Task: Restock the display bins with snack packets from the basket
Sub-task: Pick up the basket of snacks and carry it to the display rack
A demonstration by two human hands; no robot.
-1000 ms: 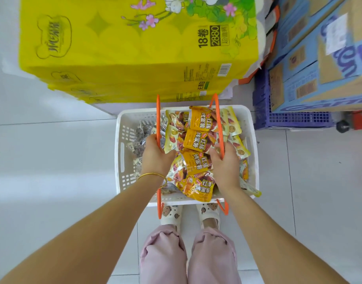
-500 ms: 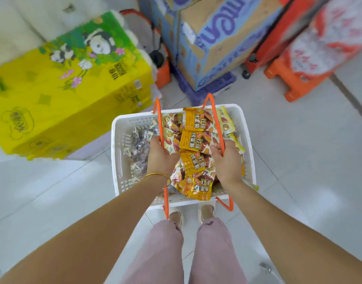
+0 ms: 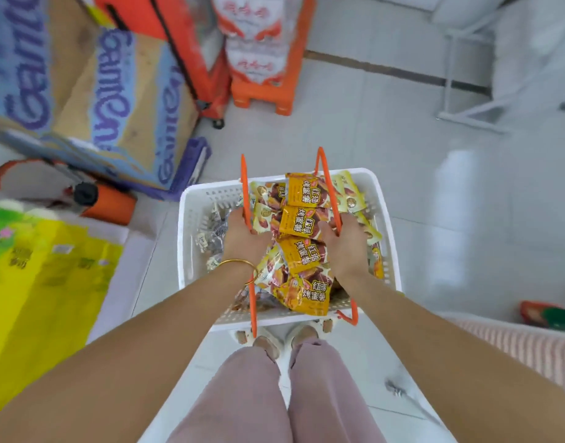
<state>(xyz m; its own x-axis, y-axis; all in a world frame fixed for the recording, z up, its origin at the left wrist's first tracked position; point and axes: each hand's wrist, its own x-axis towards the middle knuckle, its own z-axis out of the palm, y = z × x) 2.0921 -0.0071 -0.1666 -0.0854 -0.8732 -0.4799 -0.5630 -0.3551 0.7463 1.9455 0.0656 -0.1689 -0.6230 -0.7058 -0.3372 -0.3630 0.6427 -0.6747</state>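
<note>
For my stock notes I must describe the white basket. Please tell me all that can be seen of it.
The basket is white plastic, rectangular, with slotted walls. The left hand grips its orange left handle, the right hand its right handle, both raised, holding it level before the legs. Orange snack packets heap its middle and right; clear-wrapped packets lie at its left.

A: Hands?
B: left hand [image 3: 243,239] grips the left orange handle [image 3: 244,187], right hand [image 3: 346,249] grips the right orange handle [image 3: 327,180], gold bangle [image 3: 239,261] on the left wrist
A: Basket?
B: white basket [image 3: 191,244] held up over the tiled floor [image 3: 434,219], orange snack packets [image 3: 298,222] piled down the middle, clear-wrapped packets [image 3: 214,238] at its left side
A: Around it?
B: cardboard boxes [image 3: 115,100] and yellow pack [image 3: 41,282] to the left, orange stool [image 3: 268,91] ahead, all blurred
</note>
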